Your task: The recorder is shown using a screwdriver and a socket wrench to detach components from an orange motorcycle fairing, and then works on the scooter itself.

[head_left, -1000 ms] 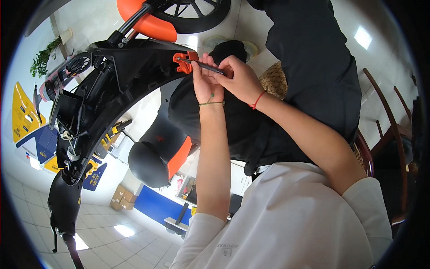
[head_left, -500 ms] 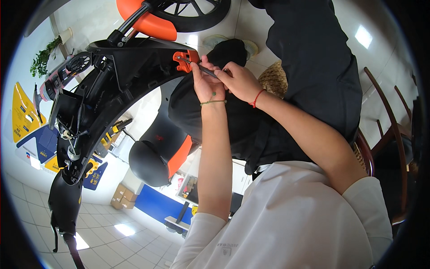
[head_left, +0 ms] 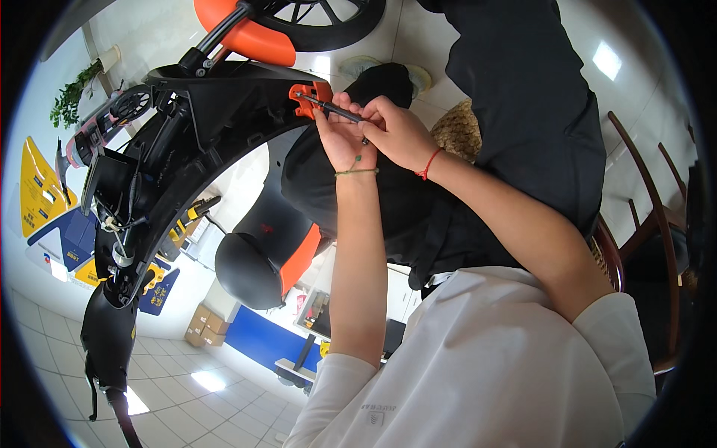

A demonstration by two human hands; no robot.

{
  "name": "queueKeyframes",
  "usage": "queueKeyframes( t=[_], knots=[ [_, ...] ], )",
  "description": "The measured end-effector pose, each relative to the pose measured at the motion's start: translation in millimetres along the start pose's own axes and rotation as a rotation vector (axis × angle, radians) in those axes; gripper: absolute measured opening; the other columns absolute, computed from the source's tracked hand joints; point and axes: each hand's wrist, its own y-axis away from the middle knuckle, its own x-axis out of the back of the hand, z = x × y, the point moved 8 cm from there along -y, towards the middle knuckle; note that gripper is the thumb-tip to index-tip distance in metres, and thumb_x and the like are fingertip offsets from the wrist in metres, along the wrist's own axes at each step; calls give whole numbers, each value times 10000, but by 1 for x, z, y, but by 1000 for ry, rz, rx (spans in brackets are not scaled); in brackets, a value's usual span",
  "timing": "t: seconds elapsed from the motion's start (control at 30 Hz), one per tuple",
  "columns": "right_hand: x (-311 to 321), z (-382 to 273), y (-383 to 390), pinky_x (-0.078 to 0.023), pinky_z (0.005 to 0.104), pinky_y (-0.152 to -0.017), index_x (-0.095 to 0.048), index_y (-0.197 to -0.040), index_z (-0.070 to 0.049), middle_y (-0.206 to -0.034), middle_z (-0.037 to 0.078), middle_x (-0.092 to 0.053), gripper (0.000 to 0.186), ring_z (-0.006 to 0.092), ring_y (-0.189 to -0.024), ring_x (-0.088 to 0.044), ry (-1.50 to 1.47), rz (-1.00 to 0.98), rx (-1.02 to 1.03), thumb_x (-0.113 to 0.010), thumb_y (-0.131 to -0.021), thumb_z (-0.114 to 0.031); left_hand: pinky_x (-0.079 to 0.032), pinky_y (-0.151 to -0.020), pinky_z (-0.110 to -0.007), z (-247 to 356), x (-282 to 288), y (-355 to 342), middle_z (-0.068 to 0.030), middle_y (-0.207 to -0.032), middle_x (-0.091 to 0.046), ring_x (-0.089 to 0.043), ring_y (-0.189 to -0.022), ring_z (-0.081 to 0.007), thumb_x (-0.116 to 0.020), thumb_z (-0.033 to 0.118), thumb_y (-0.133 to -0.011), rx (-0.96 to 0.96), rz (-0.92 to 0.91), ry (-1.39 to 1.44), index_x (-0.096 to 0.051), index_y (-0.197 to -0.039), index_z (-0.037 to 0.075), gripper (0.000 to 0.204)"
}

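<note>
You had one thin black tool point(head_left: 334, 111) pinched in your right hand point(head_left: 399, 133), its tip at one orange clip point(head_left: 308, 98) on the black scooter shell point(head_left: 202, 127), while your left hand point(head_left: 340, 138) curled beside it, one orange-edged seat point(head_left: 261, 254) below.

Screwdriver point(head_left: 334, 110): thin dark shaft, lying nearly level with a slight tilt, its tip at the left set against the orange bracket; its right end is hidden in the right hand point(head_left: 399, 134), which is closed around it.
Orange bracket point(head_left: 308, 98): small bright orange piece fixed at the right end of the black scooter body panel point(head_left: 213, 112); just left of the left hand point(head_left: 340, 138), whose fingers touch it.
Black scooter body panel: curved glossy black shell, arching down and left from the orange bracket.
</note>
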Motion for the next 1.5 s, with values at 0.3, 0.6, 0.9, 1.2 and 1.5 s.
queueKeyframes(
  t=[0.3,0.6,0.9,1.2,1.5],
  knots=[
    [6,-14,-2,-501,364,-714,-589,-915,-60,-891,107,-628,178,262,-816,-639,66,121,140,-660,-802,-178,-456,-725,-286,9,6,-10,-31,-962,-585,-499,-801,-141,-472,383,-996,-16,34,-180,-522,-1125,43,368],
    [16,-18,-32,-476,265,-585,-613,-907,-27,-811,55,-621,163,129,-648,-576,131,271,175,-615,-890,-189,-417,-631,-269,12,8,-9,-30,-950,-565,-467,-729,-122,-356,287,-1008,-40,-21,-60,-503,-1150,24,333],
    [-44,-50,-98,-562,352,-617,-697,-978,-72,-816,106,-700,310,240,-574,-671,272,-242,-84,-517,-888,-309,-346,-516,-240,16,6,-6,-15,-864,-577,-447,-639,-104,-408,243,-965,-80,20,-48,-527,-1019,81,208],
    [-70,-25,-122,-510,375,-750,-706,-988,-38,-873,155,-699,337,287,-791,-671,303,-237,-159,-622,-846,-332,-342,-531,-249,12,0,-7,-21,-852,-536,-442,-649,-112,-362,251,-984,-72,-71,-28,-496,-1041,67,235],
    [-73,-20,-131,-535,371,-740,-738,-837,-74,-791,134,-701,353,268,-748,-691,316,-237,-82,-630,-821,-409,-355,-571,-260,6,1,-1,-21,-841,-522,-443,-680,-126,-403,240,-973,-64,-60,-44,-500,-989,54,210]
  ],
)
